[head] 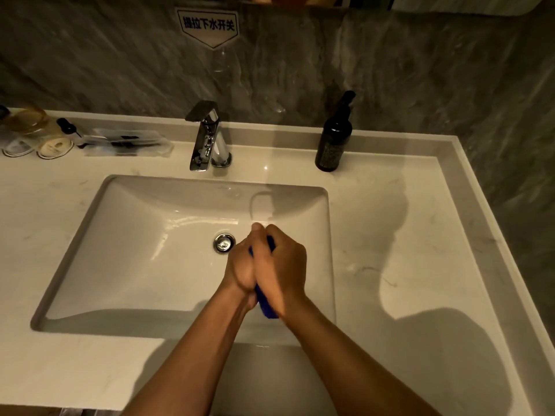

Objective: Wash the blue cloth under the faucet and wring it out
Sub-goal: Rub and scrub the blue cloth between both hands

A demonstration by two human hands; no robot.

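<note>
Over the right half of the white sink basin (126, 235), my left hand (240, 270) and my right hand (280, 265) press together around the blue cloth (265, 304). Only a strip of the cloth shows below my palms and a sliver between my fingers; the rest is hidden. The chrome faucet (210, 139) stands behind the basin, to the left of my hands. No water stream is visible from it. The drain plug (223, 243) lies just left of my left hand.
A dark pump bottle (333, 139) stands on the counter at the back right. Small jars and wrapped toiletries (126, 142) sit at the back left. The pale counter (405, 250) surrounds the basin, with a raised edge on the right and a grey marble wall behind.
</note>
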